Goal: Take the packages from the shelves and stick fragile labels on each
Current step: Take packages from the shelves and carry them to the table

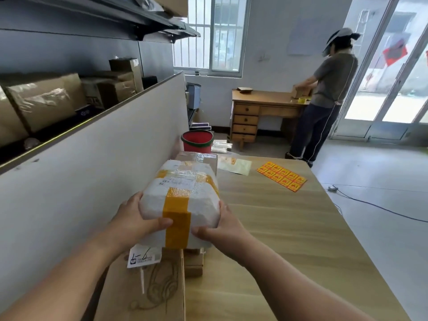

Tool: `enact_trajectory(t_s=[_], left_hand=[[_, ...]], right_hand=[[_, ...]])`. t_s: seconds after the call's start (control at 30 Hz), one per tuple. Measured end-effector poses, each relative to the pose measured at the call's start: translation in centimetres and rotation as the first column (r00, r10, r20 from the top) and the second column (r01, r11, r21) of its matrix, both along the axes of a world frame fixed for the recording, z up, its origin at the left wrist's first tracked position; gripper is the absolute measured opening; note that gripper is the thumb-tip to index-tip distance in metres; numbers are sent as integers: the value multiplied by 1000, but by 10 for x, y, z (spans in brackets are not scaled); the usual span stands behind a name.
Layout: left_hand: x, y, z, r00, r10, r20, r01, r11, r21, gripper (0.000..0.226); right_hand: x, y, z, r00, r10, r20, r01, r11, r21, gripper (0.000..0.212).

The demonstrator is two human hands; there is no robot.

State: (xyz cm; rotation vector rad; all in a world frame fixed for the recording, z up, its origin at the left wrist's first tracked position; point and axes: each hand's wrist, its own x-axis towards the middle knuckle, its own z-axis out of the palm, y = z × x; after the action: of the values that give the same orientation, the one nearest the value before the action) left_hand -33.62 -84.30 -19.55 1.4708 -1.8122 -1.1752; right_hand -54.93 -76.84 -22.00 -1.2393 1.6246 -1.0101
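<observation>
Both hands on one white foam-wrapped package banded with yellow tape (183,198), centre of frame, held above the boxes at the left edge of the wooden table (289,251). Left hand (136,218) wraps the near-left corner, thumb across the front face; right hand (222,224) cups the near-right corner, fingers curled under, tips hidden. No fragile label visible on it, so I'd judge this one as fetched but not yet labelled. Orange-and-yellow sheet of fragile labels (282,176) lies flat at upper right of the table, well apart from the package; looks like roughly a dozen stickers, can't count exactly. Beside it a pale backing sheet (236,165), mostly bare, which suggests some labels are already used. On the table under and behind the package: a flat brown cardboard box with a white slip (148,286), a small brown box (194,262), a taped brown box (199,158) behind; three visible, labels not discernible. Shelf at upper left (58,135) holds at least four brown cartons (44,100), so plenty left. One other person (324,93) at a desk upper right.
</observation>
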Motion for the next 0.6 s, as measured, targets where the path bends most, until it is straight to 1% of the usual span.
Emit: enact_trajectory(t_s=[0.07,0.17,0.2,0.27,0.3,0.37,0.4,0.43,0.47,0.5,0.53,0.6], left_hand=[[2,-13,-3,998,-1,-62,5,998,56,110],[4,-29,-8,988,1,-154,20,991,132,119],[3,-33,-10,987,1,-160,24,988,153,117],[2,-38,-15,991,-7,-132,30,984,174,99],[1,-41,-18,996,-6,-86,20,986,163,90],[-2,-46,-21,997,6,71,-11,997,71,84],[-5,-47,-21,983,17,185,-17,1000,-3,86],[-10,-47,-19,949,33,313,-7,996,-85,90],[-15,-45,-16,906,51,419,20,986,-163,94],[-23,-42,-11,875,61,481,58,971,-230,97],[-32,-39,-6,860,57,507,106,952,-287,97],[-53,-31,3,848,25,530,207,904,-374,93]], right_hand=[[3,-15,-4,1000,3,-27,-3,1000,7,83],[8,-32,-11,999,18,-48,-15,998,53,84],[9,-36,-14,998,22,-52,-18,997,74,83],[11,-43,-18,997,37,-71,-29,992,119,80],[12,-45,-19,994,50,-98,-36,990,137,80],[12,-47,-19,986,76,-146,-54,987,154,86],[12,-46,-17,983,84,-160,-59,986,157,88],[10,-44,-14,980,92,-177,-65,986,151,84],[8,-42,-11,975,94,-202,-67,989,134,74],[3,-39,-7,964,90,-252,-59,990,126,66],[-2,-34,-2,944,77,-320,-43,993,113,63],[-15,-24,3,885,51,-464,-5,995,98,68]])
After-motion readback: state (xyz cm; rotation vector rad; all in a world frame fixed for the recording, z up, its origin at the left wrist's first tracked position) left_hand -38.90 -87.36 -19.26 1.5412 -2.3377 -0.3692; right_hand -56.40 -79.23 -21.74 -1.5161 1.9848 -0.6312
